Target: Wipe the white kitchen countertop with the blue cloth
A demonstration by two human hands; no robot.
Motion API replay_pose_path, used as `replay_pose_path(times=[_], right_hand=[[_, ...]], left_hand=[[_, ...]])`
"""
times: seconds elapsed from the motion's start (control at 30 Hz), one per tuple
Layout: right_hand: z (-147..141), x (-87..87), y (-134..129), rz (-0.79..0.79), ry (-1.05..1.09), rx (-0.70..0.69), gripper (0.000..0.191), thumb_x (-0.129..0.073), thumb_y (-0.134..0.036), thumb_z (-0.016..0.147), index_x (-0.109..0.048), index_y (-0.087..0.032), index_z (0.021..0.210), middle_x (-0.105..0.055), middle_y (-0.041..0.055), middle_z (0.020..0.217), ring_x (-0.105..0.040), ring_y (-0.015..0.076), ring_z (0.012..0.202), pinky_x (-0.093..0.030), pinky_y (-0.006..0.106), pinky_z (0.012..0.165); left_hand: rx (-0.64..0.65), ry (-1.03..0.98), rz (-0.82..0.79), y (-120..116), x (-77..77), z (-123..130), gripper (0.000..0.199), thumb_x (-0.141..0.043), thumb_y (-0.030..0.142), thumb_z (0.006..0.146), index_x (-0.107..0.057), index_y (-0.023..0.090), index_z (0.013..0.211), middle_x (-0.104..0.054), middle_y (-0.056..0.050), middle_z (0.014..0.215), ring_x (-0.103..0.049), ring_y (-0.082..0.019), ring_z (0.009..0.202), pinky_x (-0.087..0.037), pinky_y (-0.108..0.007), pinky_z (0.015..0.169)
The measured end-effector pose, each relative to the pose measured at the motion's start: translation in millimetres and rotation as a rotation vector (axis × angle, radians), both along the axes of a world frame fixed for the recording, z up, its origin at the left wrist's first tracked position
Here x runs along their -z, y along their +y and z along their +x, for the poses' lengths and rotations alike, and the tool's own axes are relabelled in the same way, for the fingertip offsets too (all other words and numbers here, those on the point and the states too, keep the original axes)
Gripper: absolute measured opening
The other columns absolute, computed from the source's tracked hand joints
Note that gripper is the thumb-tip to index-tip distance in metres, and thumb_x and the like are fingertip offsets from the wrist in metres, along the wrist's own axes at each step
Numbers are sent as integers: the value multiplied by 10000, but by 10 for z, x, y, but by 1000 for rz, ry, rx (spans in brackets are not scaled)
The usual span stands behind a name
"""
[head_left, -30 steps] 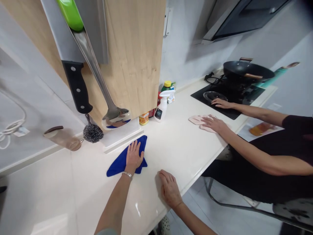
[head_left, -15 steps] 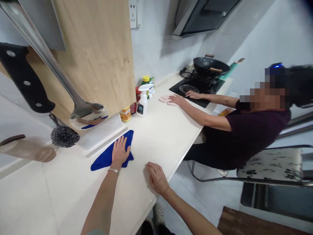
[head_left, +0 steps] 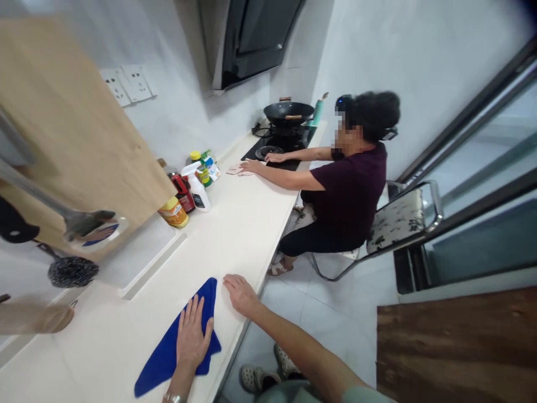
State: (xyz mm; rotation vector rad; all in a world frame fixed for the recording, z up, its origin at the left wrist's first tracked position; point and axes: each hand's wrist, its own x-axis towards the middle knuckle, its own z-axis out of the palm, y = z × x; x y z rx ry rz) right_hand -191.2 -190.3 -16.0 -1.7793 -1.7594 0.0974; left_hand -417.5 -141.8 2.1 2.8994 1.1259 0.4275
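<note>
The blue cloth (head_left: 157, 362) lies spread on the pale table (head_left: 226, 235), close to the front edge, its outline roughly triangular with one side stepped where it appears folded, its surface matt and soft-looking. The left hand (head_left: 193, 334) lies palm down on it, fingers extended and slightly apart, thumb set off to the side; it covers the cloth without gripping any visible fold. The right hand (head_left: 241, 295) rests beside the cloth, apart from it, fingers together and loosely bent; nothing shows in it, though its underside is hidden and I cannot tell what, if anything, it covers. Principal risk, in my judgement: the tabletop is glossy and looks slick, so a sideways push could slide the cloth over the front edge or bunch it against the right hand. Second risk: a long sweep toward the wall could topple the white plastic spray bottle (head_left: 199, 194), tall and narrow-necked, into the red container (head_left: 183, 196) and squat yellow tub (head_left: 174, 212) near it. Above the table's back are a polished steel ladle (head_left: 86, 224) and a wiry, ball-headed scrubber (head_left: 71, 272), liable to swing if struck. Further off, a seated co-worker (head_left: 352, 184) has the nearer hand (head_left: 250, 166) on a pinkish cloth (head_left: 232, 169) and the farther hand (head_left: 274, 158) over the black, smooth hob (head_left: 260, 143), which carries a dark, wide-rimmed wok (head_left: 279, 113) with wooden handles
</note>
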Motion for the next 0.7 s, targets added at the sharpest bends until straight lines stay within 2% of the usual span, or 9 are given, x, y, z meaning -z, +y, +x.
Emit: replay_pose_path(times=[0.17, 0.3, 0.4, 0.5, 0.7], right_hand=[[-327, 28, -315, -1, 58, 115, 490, -492, -69, 837, -569, -103, 1319, -563, 154, 1414, -435, 233, 1389, -376, 456, 1197], [-613, -4, -682, -2, 80, 49, 532, -518, -163, 859, -507, -100, 1388, -514, 133, 1480, -352, 231, 1449, -324, 448, 1240], [-636, -81, -819, -22, 50, -45, 544, -487, -212, 911, -440, -66, 1433, -464, 144, 1522, -302, 232, 1474, -270, 419, 1265], [-542, -162, -847, -54, 0, -92, 539, -457, -235, 935, -422, -38, 1436, -435, 156, 1540, -299, 247, 1472, -243, 405, 1270], [-431, -303, -892, -67, -43, -100, 681, -525, -405, 912, -392, 0, 1443, -391, 192, 1560, -255, 280, 1484, -192, 421, 1272]], left_hand=[[24, 7, 16, -503, 13, -300, 671, -420, 386, 983, -231, 189, 1595, -362, -127, 1617, -285, -281, 1512, -303, -521, 1206], [1, 14, -41, -743, 12, -445, 679, -399, 397, 982, -205, 203, 1603, -345, -123, 1627, -276, -286, 1515, -293, -535, 1210], [-19, 10, -82, -784, 14, -472, 676, -379, 416, 981, -213, 206, 1602, -329, -128, 1634, -280, -300, 1512, -276, -559, 1212], [-15, 22, -96, -767, 9, -447, 675, -356, 433, 983, -228, 185, 1597, -323, -155, 1631, -272, -317, 1513, -273, -575, 1205], [-26, 52, -119, -759, -53, -351, 677, -307, 456, 981, -259, 146, 1581, -327, -199, 1617, -245, -341, 1519, -257, -589, 1200]])
